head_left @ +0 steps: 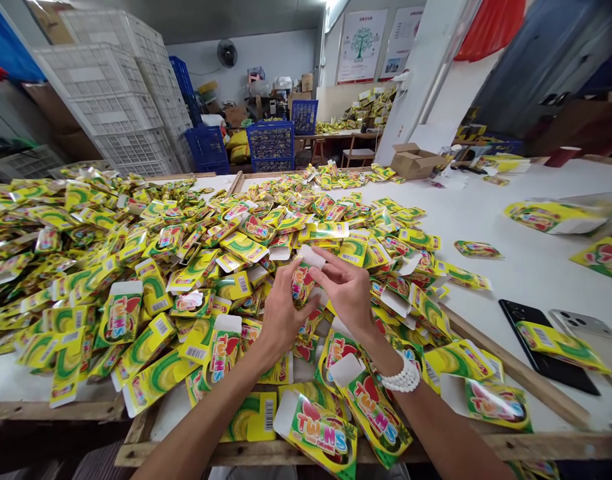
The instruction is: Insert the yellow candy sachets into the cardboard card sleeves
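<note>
Left fingers [285, 280] hold a TWINS box [301, 283] between them, right fingers [332, 272] pinching its flap [310, 256].

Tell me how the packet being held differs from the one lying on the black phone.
The held packet tilts upward; the phone packet lies nearly flat. The held packet shows large lettering and a white flap; the phone packet shows a barcode. Both are brightly printed.

We are noting stacked white plastic crates [103, 105], a round black wall fan [227, 53], an open brown cardboard box [414, 163].
</note>
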A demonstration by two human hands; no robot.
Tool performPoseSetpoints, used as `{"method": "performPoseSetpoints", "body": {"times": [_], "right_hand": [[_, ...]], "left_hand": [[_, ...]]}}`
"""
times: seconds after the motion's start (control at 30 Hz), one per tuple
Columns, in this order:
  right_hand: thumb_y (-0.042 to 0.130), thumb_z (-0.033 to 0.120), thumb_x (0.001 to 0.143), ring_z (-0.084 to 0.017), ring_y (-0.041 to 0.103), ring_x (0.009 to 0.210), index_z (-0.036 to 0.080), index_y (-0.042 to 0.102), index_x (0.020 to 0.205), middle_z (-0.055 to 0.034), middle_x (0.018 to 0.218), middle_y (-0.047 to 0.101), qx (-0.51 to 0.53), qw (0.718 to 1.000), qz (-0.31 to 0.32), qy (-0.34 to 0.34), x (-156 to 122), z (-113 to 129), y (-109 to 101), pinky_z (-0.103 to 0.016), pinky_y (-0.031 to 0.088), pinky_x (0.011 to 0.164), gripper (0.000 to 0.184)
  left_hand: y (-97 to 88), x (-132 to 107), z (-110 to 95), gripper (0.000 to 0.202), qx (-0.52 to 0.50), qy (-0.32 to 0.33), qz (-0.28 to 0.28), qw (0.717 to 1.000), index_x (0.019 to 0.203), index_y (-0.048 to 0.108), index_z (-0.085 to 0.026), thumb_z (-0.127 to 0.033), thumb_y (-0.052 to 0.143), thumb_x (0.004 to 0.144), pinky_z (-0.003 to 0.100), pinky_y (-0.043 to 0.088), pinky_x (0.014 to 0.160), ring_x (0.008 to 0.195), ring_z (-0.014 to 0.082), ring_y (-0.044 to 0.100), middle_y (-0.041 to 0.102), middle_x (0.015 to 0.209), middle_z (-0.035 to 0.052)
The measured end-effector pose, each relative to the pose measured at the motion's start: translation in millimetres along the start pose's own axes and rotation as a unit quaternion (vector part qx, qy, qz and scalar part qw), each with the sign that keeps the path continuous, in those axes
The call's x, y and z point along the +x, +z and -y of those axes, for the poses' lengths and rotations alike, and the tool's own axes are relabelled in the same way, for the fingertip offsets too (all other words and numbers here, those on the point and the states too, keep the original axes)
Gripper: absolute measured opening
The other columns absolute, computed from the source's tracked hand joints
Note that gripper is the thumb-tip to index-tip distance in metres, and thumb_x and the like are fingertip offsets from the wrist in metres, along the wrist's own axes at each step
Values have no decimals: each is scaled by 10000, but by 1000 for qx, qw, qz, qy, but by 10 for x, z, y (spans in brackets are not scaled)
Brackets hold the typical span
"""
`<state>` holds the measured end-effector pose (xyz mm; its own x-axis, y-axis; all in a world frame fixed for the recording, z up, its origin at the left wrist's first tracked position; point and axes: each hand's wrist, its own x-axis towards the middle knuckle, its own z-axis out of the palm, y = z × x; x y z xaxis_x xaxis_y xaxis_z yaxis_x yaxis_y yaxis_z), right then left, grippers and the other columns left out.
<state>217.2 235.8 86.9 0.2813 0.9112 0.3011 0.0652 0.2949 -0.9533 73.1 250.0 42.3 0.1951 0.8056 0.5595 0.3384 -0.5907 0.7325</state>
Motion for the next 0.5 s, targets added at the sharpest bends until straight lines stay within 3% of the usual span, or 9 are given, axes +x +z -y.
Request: {"method": "performPoseSetpoints", "body": {"times": [0.1,0.2,0.27,0.4,0.5], "right_hand": [[809,408,817,-175,706,681,218,764,1333,8,789,801,26,1000,9,14,17,71,-29,-313,603,709,551],[855,470,754,-175,704,687,224,860,1007,-24,833,811,115,990,-16,78,78,75,-72,-309,602,696,352],[911,475,674,-195,732,724,213,856,840,-56,868,824,172,976,-5,131,111,64,-95,-316,607,712,314],[971,462,594,-215,766,783,210,853,811,-78,907,840,241,948,36,203,115,75,-120,-327,618,767,353],[990,437,568,-211,766,807,209,856,790,-73,911,842,225,950,44,213,81,99,-107,-333,621,805,345]], "left_hand": [[-12,6,15,651,17,13,-19,1000,1513,503,-310,-204,743,918,400,507,1110,1303,257,641,651,1420,84],[-46,25,34,618,43,51,-5,998,1482,551,-317,-155,737,914,366,535,1065,1255,233,657,678,1353,59],[-59,27,48,614,67,71,-9,995,1464,577,-314,-134,747,902,353,554,1024,1204,227,671,693,1295,51],[-68,16,73,609,109,88,-34,990,1440,611,-315,-141,779,881,370,571,1005,1162,237,682,708,1267,53],[-79,15,69,587,120,89,-39,988,1412,631,-309,-129,781,873,357,581,988,1138,227,697,718,1252,48]]}}
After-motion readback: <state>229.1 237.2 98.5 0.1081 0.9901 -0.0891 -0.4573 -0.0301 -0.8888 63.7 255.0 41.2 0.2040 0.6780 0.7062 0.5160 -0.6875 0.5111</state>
